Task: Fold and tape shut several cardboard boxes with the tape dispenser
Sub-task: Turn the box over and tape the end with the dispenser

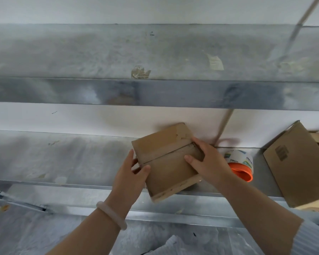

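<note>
1. Small box (166, 161): flaps closed, seam running across the top face, tilted over the front edge of the lower metal shelf (63, 159).
2. Left hand (131, 173): grip clamped on the small box's left edge, thumb on top.
3. Right hand (208, 162): grip clamped on its right edge, fingers on the top face.
4. Tape dispenser (241, 162), orange and white, on the shelf just behind the right hand.
5. Larger box (298, 166) to the right.

Small cardboard box (166, 159) between left hand (129, 175) and right hand (208, 162), tape dispenser (241, 164) just beside.
</note>
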### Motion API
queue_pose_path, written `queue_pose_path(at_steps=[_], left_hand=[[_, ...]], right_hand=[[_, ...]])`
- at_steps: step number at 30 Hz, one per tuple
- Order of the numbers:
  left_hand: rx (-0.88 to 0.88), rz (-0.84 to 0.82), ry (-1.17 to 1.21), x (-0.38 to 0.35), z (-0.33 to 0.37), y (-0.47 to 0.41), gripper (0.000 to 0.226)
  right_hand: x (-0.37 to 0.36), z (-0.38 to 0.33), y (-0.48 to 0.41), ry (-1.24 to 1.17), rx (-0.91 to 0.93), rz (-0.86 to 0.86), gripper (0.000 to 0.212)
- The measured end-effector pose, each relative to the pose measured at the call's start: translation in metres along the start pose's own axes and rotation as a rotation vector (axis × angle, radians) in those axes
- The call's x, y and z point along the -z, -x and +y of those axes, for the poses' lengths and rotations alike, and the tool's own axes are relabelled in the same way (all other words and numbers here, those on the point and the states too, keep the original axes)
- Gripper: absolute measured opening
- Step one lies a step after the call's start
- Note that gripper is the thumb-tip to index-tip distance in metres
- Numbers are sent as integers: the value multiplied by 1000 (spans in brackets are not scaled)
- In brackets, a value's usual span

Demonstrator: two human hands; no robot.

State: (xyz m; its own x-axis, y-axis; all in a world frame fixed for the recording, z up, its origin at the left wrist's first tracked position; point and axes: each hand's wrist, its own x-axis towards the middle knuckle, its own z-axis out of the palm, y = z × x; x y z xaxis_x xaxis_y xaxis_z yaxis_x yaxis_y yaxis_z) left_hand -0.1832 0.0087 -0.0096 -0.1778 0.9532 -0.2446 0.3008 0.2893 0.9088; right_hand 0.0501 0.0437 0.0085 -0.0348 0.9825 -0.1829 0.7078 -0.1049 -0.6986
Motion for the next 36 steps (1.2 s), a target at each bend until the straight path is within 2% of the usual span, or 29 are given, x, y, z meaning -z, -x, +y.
queue_pose_path(at_steps=[3, 5, 8, 12, 16, 20, 22, 24, 26, 29, 31, 33, 34, 35, 36], left_hand=[[138, -34, 76, 10, -7, -2, 86], [177, -53, -48, 19, -16, -7, 85], [90, -34, -254, 26, -25, -14, 86], [-10, -140, -265, 25, -27, -27, 70], [-62, -38, -234, 24, -34, -25, 56], [-80, 51, -262, 20, -37, -13, 70], [-95, -5, -278, 16, -35, -5, 79], [-124, -86, -291, 10, -32, 2, 81], [-149, -153, -313, 5, -30, 5, 78], [-170, -172, -304, 1, -28, 1, 71], [-176, -187, -330, 2, -26, -2, 72], [-190, -173, -379, 2, -26, -3, 74], [-206, -145, -413, 2, -26, -3, 75], [-220, -110, -451, 1, -25, -2, 75], [-239, -76, -485, 0, -23, -1, 75]], right_hand=[[5, 2, -7, -13, 34, -93, 64], [4, 5, -13, 40, 56, -144, 65], [1, 8, -20, 147, 36, -154, 64], [-1, 4, -13, 277, 97, -82, 68], [-14, 1, 18, 423, 159, 0, 79], [-33, 6, 42, 451, 188, -158, 102], [-36, 12, 41, 435, 191, -248, 99], [-35, 19, 36, 403, 238, -242, 84], [-31, 24, 32, 383, 279, -212, 72], [-18, 28, 30, 395, 326, -239, 69], [-5, 29, 33, 414, 368, -164, 71], [13, 38, 35, 383, 359, 124, 71], [23, 46, 34, 346, 292, 265, 73], [34, 55, 34, 311, 192, 336, 77], [46, 66, 32, 291, 68, 328, 83]])
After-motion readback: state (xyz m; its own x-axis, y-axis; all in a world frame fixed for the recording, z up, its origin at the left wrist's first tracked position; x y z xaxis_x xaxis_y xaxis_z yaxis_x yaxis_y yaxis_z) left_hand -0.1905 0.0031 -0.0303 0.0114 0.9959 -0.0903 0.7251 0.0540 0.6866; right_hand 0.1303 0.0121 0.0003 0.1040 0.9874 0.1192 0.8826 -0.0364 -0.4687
